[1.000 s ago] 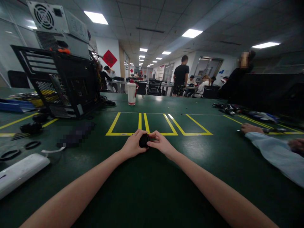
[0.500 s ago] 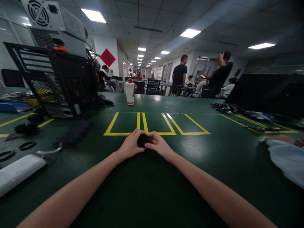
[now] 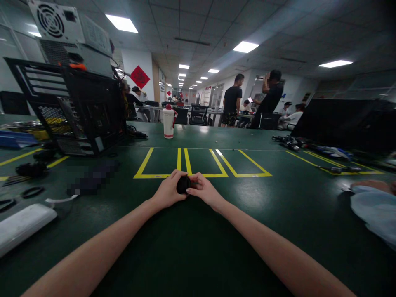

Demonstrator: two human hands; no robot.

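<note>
Nearest, at the left edge of the green desk (image 3: 198, 251), lies a white casing (image 3: 26, 227), probably set aside to leave the middle free for handwork. Two black rings (image 3: 33, 192) lie just beyond it. At the right edge, a co-worker's pale blue sleeve (image 3: 374, 210) rests well apart from the person's arms.

In the middle, both bare hands meet around a small black object (image 3: 182, 185), too dark and too covered to identify. The left hand (image 3: 167, 187) wraps its far and left sides, fingers curled over the top and thumb below, likely to steady it. The right hand (image 3: 206, 192) pinches its right side between thumb and fingers, a hold that seems suited to fine handling. Whether the object touches the desk I cannot tell.

Just past the hands, yellow tape outlines (image 3: 202, 176) mark off bays, presumably to give things set places. Farther left stands a black computer case (image 3: 89, 109) with power supply units (image 3: 57, 20) stacked on top, perhaps to save room. A white tumbler (image 3: 168, 123) with a red lid stands upright near the desk's far edge, seemingly out of elbow reach. Beyond, people stand and sit in the room.
</note>
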